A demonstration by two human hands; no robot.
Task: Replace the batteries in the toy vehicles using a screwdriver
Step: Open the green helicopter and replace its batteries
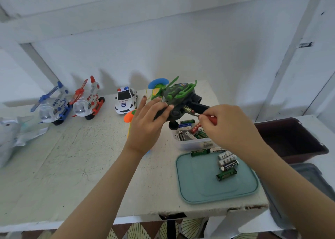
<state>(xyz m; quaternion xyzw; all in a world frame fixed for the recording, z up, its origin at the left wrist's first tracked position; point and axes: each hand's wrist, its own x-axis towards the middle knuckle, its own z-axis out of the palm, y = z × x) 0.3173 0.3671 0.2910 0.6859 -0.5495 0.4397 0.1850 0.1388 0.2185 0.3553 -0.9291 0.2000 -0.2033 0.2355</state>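
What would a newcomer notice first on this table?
Two hands meet mid-table over a green and black toy: the left hand holds it up while the right hand puts a red-handled screwdriver to it. Behind, to the left, stand a blue helicopter, a red helicopter and a police car. Front right, loose batteries lie on a teal tray.

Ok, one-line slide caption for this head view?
Left hand grips green-and-black plastic toy vehicle; right hand holds red-handled screwdriver tip at its exposed battery.
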